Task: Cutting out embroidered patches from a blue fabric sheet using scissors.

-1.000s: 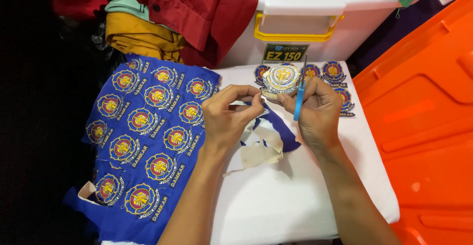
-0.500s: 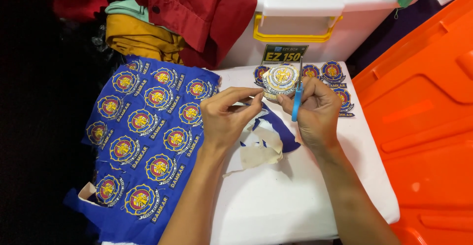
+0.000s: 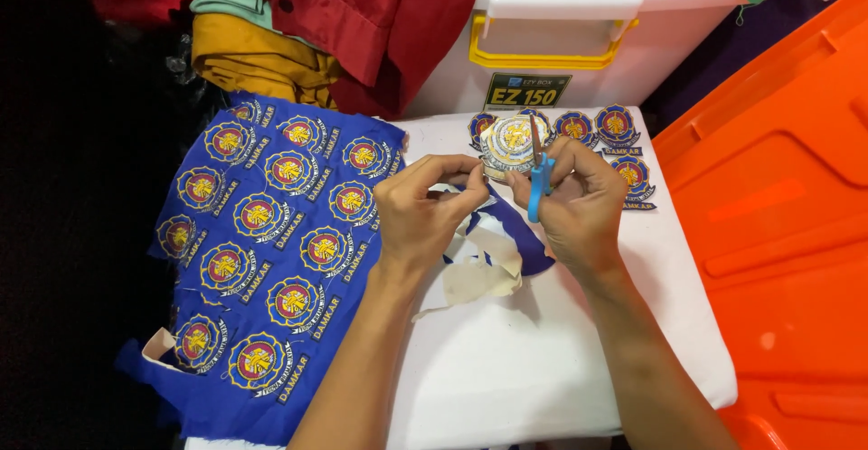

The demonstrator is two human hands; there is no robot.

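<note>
Hands meet over the middle of a white table (image 3: 542, 369). The left hand (image 3: 423, 213) has its fingers closed in a pinch on one round embroidered patch (image 3: 506, 142), which it holds near the far edge of the table. The right hand (image 3: 579, 206) grips one small pair of scissors (image 3: 540, 183) with blue handles; its fingers are curled around the handles, and the blades point up and touch the patch. Whether the blades are open or closed, I cannot tell.

Under both hands lies one scrap of cloth (image 3: 488, 265), blue on one side and cream on the other, with holes cut in it.

At the left hangs one blue cloth sheet (image 3: 262, 260) over the table edge. I count about thirteen round patches on it, in rows, but some at the edges are partly hidden.

Behind the hands lie about four cut patches (image 3: 615, 129), near each other; a few are partly covered.

Further back stand one white box (image 3: 579, 43) with a yellow handle and a pile of red and yellow clothes (image 3: 298, 43). At the right is one orange plastic lid (image 3: 778, 215).
</note>
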